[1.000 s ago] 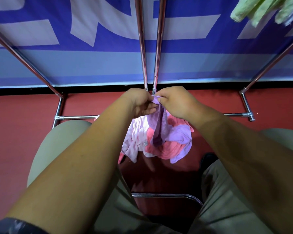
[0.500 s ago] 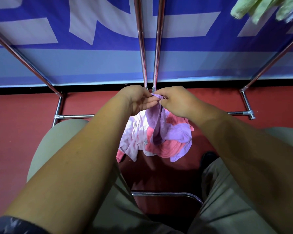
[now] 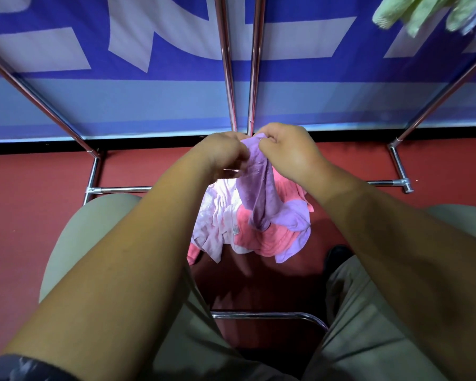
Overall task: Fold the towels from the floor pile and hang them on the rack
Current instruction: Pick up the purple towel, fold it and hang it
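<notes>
A purple towel hangs bunched between my hands above the floor pile. My left hand and my right hand both pinch its top edge, close together. Its lower end still reaches the pile of pink, white and lilac towels on the red floor. The chrome rack rises behind the pile, its two middle poles just beyond my hands. Green towels hang at the top right.
My knees in khaki trousers frame the pile left and right. A chrome chair bar runs below the pile. The rack's base bars lie on the red floor against a blue and white banner wall.
Both hands have lifted the purple towel's edge a little higher and regripped it, so more of its top shows between them. The pile has not moved.
</notes>
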The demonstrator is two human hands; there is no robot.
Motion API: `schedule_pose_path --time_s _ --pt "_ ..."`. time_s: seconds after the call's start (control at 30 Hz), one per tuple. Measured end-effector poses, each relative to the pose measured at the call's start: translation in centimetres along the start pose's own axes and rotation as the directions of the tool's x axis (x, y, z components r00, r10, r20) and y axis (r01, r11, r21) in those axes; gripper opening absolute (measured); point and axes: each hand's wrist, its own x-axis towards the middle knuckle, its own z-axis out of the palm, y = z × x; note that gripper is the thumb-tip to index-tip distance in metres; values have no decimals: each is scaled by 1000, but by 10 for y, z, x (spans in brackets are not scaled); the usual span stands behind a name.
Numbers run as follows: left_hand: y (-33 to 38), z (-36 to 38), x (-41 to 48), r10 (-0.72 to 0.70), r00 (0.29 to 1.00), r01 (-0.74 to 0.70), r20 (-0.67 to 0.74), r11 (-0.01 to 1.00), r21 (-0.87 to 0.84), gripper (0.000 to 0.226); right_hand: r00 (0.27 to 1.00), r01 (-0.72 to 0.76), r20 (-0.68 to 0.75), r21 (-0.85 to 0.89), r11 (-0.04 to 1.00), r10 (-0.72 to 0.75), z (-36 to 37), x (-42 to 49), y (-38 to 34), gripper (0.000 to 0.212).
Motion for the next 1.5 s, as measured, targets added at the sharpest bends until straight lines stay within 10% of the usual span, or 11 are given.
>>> schedule_pose_path --time_s 0.2,0.63,1.07,1.5 --pt "-14 -5 2 240 945 -58 -220 789 612 21 989 -57 -125 141 988 75 -8 -3 -6 21" --pt "14 -18 -70 516 802 -482 -302 856 184 24 916 -193 -211 513 836 341 -80 -35 -32 28" --pt "167 -15 -219 841 390 -752 -375 526 397 30 893 51 -425 414 909 144 -236 -78 -168 36" --pt "276 -57 -338 901 11 -726 -433 305 616 42 810 305 -582 303 903 -78 -340 -103 -286 32"
